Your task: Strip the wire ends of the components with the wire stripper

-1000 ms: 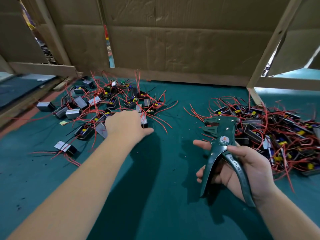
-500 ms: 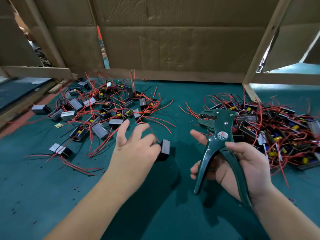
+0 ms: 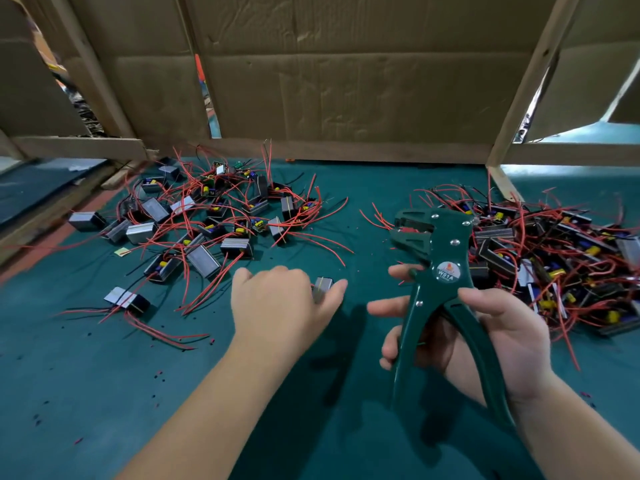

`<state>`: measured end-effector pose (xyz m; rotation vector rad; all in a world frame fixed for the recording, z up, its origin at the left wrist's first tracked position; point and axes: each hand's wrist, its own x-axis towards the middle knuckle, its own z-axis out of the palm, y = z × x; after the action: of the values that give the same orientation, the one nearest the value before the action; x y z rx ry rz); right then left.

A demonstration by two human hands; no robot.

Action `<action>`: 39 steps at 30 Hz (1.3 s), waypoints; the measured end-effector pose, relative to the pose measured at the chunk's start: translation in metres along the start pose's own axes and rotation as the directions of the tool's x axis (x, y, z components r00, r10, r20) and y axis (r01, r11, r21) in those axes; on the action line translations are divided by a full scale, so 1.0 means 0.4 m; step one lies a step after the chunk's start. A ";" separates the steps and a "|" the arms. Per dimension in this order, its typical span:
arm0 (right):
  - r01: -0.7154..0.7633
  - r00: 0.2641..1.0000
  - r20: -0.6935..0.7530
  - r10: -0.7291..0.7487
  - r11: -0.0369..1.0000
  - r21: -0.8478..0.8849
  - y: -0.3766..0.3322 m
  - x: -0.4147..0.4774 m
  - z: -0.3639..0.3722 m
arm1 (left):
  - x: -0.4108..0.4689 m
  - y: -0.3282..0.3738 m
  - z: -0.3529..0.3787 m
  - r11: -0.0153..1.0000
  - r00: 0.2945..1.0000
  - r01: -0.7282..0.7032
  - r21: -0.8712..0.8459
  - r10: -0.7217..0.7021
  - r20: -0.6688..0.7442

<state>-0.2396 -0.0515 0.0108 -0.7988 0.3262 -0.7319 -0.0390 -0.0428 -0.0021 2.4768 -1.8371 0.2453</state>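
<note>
My right hand [image 3: 495, 337] grips the handles of a dark green wire stripper [image 3: 440, 271], its jaws pointing up and left over the table. My left hand [image 3: 277, 306] is palm down at the table's middle, fingers closed around a small grey and black component [image 3: 322, 286] that shows between thumb and fingers. A scattered pile of components with red wires [image 3: 214, 220] lies behind my left hand. A denser pile of components [image 3: 540, 258] lies at the right, behind the stripper.
The table has a green cloth top [image 3: 173, 393] sprinkled with small bits of stripped insulation. Cardboard panels [image 3: 346, 81] on wooden framing wall off the back. A wooden ledge [image 3: 52, 209] runs along the left edge.
My left hand pulled back from the left pile toward the table's middle, carrying one component with it. The right hand with the stripper stayed nearly in place.
</note>
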 end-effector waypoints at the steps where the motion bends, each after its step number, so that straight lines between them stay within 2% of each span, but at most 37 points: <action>1: -0.027 0.999 0.028 0.027 1.000 -0.008 0.004 -0.001 0.003 | 0.015 0.002 0.005 1.000 1.000 0.014 -0.019 -0.014 -0.004; 4: -0.084 0.995 0.051 0.086 0.995 -0.051 0.018 -0.003 0.007 | 0.056 0.006 0.013 0.997 1.000 0.018 -0.077 -0.018 -0.008; 8: -0.095 0.995 0.006 0.095 0.994 -0.047 0.026 0.003 0.006 | 0.079 0.020 0.009 0.956 0.999 0.002 -0.292 0.008 0.033; 9: -0.090 0.996 -0.001 0.090 0.996 -0.028 0.026 0.004 0.005 | 0.078 0.019 0.011 0.951 1.000 -0.028 -0.307 0.027 -0.009; 11: -0.069 0.997 -0.016 0.069 0.998 0.001 0.023 0.007 0.002 | 0.071 0.011 0.019 0.960 0.974 -0.157 -0.233 0.111 -0.199; 14: -0.023 0.999 -0.048 0.023 1.000 0.009 0.018 0.011 -0.006 | 0.071 -0.001 0.041 0.886 0.819 -0.383 -0.260 0.196 -0.538; 16: 0.003 0.997 -0.079 -0.002 1.000 0.005 0.015 0.014 -0.009 | 0.075 -0.004 0.049 0.806 0.770 -0.485 -0.341 0.209 -0.603; 17: 0.010 0.995 -0.099 -0.010 1.000 0.003 0.014 0.016 -0.010 | 0.072 -0.004 0.051 0.736 0.771 -0.535 -0.415 0.224 -0.597; 19: 0.001 0.988 -0.153 -0.002 1.000 -0.002 0.011 0.021 -0.010 | 0.057 0.003 0.049 0.535 0.811 -0.569 -0.625 0.238 -0.534; 21: -0.039 0.979 -0.198 0.040 0.999 0.008 0.010 0.024 -0.013 | 0.042 0.009 0.051 0.324 0.891 -0.454 -0.830 0.184 -0.416; 23: -0.088 0.974 -0.207 0.092 0.996 0.027 0.012 0.026 -0.014 | 0.040 0.011 0.058 0.137 0.954 -0.291 -0.947 0.111 -0.277; 25: -0.114 0.974 -0.192 0.121 0.992 0.046 0.018 0.029 -0.011 | 0.050 0.006 0.064 0.073 0.979 -0.191 -0.979 0.086 -0.185; 27: -0.113 0.978 -0.171 0.123 0.991 0.070 0.025 0.033 -0.008 | 0.059 0.000 0.066 0.009 0.986 -0.110 -0.994 0.124 -0.108; 29: -0.103 0.980 -0.160 0.117 0.991 0.091 0.033 0.038 -0.008 | 0.060 -0.004 0.066 0.034 0.977 -0.056 -0.998 0.206 -0.048; 31: -0.094 0.983 -0.149 0.108 0.990 0.102 0.038 0.040 -0.009 | 0.056 -0.009 0.064 0.126 0.952 -0.038 -0.991 0.307 0.003; 34: -0.096 0.983 -0.145 0.110 0.990 0.105 0.044 0.039 -0.011 | 0.049 -0.023 0.060 0.245 0.909 -0.106 -0.964 0.417 0.006; 36: -0.097 0.984 -0.142 0.111 0.990 0.103 0.045 0.035 -0.013 | 0.043 -0.027 0.059 0.330 0.902 -0.189 -0.925 0.431 -0.031; 38: -0.086 0.986 -0.138 0.098 0.992 0.093 0.042 0.031 -0.017 | 0.036 -0.023 0.054 0.388 0.926 -0.243 -0.889 0.367 -0.093; 39: -0.077 0.986 -0.138 0.088 0.994 0.082 0.039 0.030 -0.018 | 0.034 -0.020 0.048 0.384 0.940 -0.252 -0.888 0.314 -0.131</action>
<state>-0.2276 -0.0563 -0.0058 -0.6587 0.4542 -0.7206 -0.0257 -0.0559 -0.0185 1.3939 -1.6922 -0.6721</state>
